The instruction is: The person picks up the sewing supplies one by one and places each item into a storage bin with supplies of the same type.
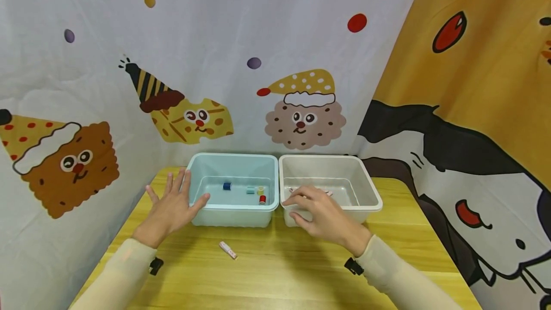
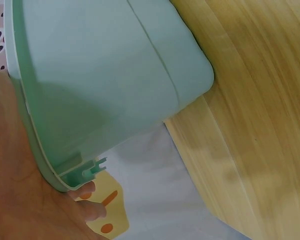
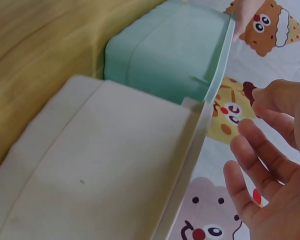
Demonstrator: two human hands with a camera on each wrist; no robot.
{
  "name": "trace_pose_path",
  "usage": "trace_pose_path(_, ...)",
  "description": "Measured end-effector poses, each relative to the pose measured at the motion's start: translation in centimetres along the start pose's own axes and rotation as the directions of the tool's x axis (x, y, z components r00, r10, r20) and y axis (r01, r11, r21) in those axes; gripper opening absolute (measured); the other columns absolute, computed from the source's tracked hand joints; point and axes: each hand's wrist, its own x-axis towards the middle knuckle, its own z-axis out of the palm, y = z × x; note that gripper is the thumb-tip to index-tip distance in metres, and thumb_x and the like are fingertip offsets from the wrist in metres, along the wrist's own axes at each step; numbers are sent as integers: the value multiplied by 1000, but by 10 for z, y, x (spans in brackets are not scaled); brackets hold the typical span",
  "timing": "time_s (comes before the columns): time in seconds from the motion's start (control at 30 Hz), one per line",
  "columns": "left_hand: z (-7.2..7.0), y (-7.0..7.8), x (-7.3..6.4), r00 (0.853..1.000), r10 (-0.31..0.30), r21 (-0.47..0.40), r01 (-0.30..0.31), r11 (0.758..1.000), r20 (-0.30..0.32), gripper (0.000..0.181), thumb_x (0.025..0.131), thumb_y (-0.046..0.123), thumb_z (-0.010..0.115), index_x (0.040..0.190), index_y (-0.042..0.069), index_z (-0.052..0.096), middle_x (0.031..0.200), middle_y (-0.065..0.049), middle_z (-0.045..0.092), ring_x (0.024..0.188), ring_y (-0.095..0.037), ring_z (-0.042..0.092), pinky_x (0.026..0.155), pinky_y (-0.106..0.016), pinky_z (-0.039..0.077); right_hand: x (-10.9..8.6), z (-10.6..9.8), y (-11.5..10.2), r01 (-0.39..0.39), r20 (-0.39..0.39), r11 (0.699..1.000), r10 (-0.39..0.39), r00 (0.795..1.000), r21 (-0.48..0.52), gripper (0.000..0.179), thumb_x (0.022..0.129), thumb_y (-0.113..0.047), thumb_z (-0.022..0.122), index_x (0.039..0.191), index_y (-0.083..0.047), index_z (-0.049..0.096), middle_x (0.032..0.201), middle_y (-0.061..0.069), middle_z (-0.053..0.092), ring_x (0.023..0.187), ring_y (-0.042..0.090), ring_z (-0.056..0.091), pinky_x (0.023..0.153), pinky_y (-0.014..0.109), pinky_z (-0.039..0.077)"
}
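My left hand [image 1: 171, 207] rests with spread fingers at the left rim of a light blue bin [image 1: 234, 207]. Inside this bin lie several small spools, among them a dark blue spool [image 1: 226, 186], a yellow spool [image 1: 260, 190] and a red spool [image 1: 262, 200]. Over the front left rim of a white bin [image 1: 370, 202] hovers my right hand [image 1: 320, 214]. Its fingers are loosely bent, with nothing between them in the right wrist view. Behind that hand, pale slim pieces in the white bin are partly hidden. A slim whitish piece with pinkish marks [image 1: 228, 249] lies on the table.
Both bins stand side by side at the back of the wood-grain table [image 1: 267, 281]. A white cloth with cartoon prints [image 1: 206, 27] hangs right behind them, and a yellow printed cloth [image 1: 400, 71] hangs to the right.
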Motion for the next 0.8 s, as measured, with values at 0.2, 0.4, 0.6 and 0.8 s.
trace_pose_path(0.2,-1,0,0,1000,-1,-1,1,1000,3,118,113,86,40,186,-2,11,195,-30,4,179,-64,1,122,-101,-17,-1,9,-8,41,-21,999,-41,999,12,34,96,-13,96,128,-20,86,127,-3,80,121,16,77,108,39,67)
trace_pose_path(0.4,-1,0,0,1000,1,-7,-1,1000,5,116,114,84,42,186,-3,10,195,-30,4,179,-64,0,122,-101,-18,-1,17,-14,60,-12,997,-59,998,47,35,97,-14,95,130,-22,86,127,-4,79,121,13,76,106,34,66)
trace_pose_path(0.6,-2,1,0,1000,1,-6,-1,1000,7,117,113,85,41,186,-2,10,195,-29,3,179,-64,-1,123,-101,-18,0,25,-24,69,35,996,-71,997,52,38,97,-15,96,133,-20,85,131,-3,79,119,12,75,104,32,67)
trace_pose_path(0.8,-2,0,0,1000,3,-3,-3,1000,6,118,113,86,39,186,-2,10,195,-29,3,179,-64,0,123,-101,-17,1,35,-30,67,88,997,-71,994,48,37,99,-17,94,134,-21,84,134,-3,79,123,13,76,107,33,67)
